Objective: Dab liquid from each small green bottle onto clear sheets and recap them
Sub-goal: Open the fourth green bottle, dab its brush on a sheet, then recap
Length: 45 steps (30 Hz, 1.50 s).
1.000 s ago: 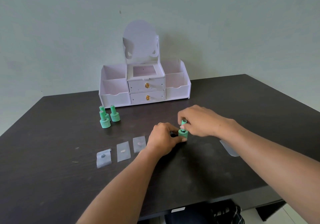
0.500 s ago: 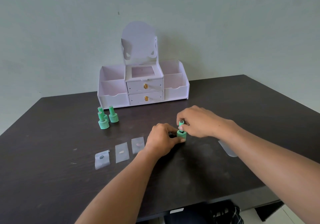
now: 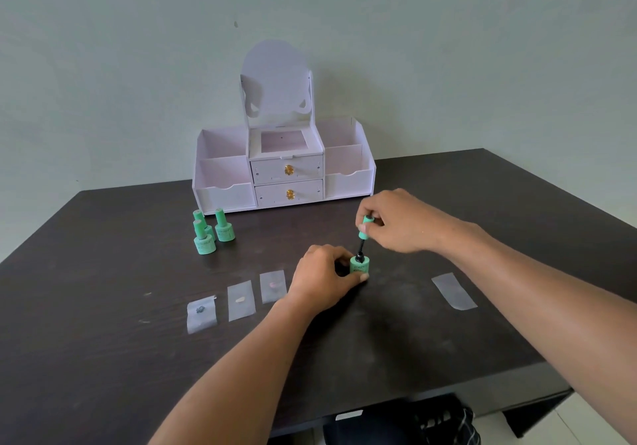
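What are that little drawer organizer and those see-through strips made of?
The drawer organizer: probably thin plastic or foam board, matte pale lilac, with flat cut panels. The strips: likely clear plastic film, since the dark table shows through.

One wide-angle camera rides on the person's head and looks forward and down over the dark wood-grain counter (image 3: 103, 341) toward the pale green wall (image 3: 103, 65). Both forearms (image 3: 241, 358) enter from the bottom edge, putting the left hand (image 3: 320, 279) and right hand (image 3: 403, 220) close at mid-frame, while the white drawer organiser with an oval back panel (image 3: 286, 175) stands farther off, at the counter's far edge
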Each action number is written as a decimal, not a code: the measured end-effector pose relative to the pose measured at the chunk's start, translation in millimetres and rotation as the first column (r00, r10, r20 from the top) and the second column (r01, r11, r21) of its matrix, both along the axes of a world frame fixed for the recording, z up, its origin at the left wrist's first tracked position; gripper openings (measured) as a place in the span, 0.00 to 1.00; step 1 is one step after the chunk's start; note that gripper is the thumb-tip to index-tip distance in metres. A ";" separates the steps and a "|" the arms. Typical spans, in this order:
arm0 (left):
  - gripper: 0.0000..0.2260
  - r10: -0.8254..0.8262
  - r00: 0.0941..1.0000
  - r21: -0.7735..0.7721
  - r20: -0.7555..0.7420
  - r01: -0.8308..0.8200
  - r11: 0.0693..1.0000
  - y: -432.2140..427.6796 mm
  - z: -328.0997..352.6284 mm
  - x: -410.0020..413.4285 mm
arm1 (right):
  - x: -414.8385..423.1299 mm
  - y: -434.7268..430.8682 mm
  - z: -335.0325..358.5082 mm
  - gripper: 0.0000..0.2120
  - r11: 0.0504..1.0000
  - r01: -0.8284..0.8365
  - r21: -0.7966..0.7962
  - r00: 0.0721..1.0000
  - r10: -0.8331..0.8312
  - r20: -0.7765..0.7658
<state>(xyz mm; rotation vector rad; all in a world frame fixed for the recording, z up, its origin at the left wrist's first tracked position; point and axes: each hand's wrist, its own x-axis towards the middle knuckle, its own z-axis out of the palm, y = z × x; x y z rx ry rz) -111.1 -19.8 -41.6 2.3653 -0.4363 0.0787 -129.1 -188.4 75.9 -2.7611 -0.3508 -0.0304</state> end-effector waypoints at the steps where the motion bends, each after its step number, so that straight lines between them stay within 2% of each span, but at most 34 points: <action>1: 0.19 0.000 1.000 -0.002 -0.005 0.000 1.000 0.1 0.6 0.1 | 0.0 -1.2 1.8 0.08 1.000 0.004 0.018 1.000 -0.004 0.011; 8: 0.20 0.015 0.999 -0.064 -0.036 -0.018 0.998 1.7 4.8 -4.2 | -2.9 -2.6 8.0 0.07 0.996 0.010 0.084 0.999 -0.014 0.042; 14: 0.17 0.004 0.999 -0.130 -0.040 -0.009 0.992 3.2 6.8 -8.8 | -3.7 -1.5 4.8 0.08 0.994 0.017 0.112 0.999 -0.021 0.036; 20: 0.17 -0.002 1.000 -0.132 -0.030 -0.002 0.991 3.2 6.1 -10.1 | -2.8 -4.0 -3.2 0.09 0.989 0.037 0.142 0.999 -0.039 0.011; 22: 0.20 0.000 1.000 -0.122 -0.028 -0.003 0.993 3.1 5.9 -10.0 | -2.4 -5.8 -5.0 0.09 0.987 0.048 0.155 0.999 -0.050 0.010; 26: 0.30 0.052 0.998 -0.085 -0.045 -0.055 0.995 6.1 8.5 -9.2 | -6.0 -12.6 -5.0 0.08 0.973 0.083 0.217 0.996 -0.090 0.024; 28: 0.32 0.055 0.998 -0.087 -0.037 -0.058 0.994 9.4 11.9 -10.0 | -10.2 -19.1 -3.3 0.08 0.966 0.103 0.237 0.993 -0.113 0.029; 35: 0.15 0.078 0.987 -0.085 0.144 -0.066 0.994 6.7 34.5 -24.9 | -36.5 -53.0 1.1 0.08 0.935 0.185 0.304 0.980 -0.198 0.011; 38: 0.13 0.016 0.985 -0.065 0.171 -0.005 0.998 -17.0 39.2 -36.4 | -48.6 -71.5 -4.5 0.09 0.919 0.223 0.325 0.973 -0.230 -0.014; 45: 0.21 -0.190 0.965 0.111 0.180 0.172 0.979 -84.3 16.7 -59.5 | -76.0 -113.3 -33.5 0.08 0.888 0.323 0.328 0.946 -0.311 -0.091</action>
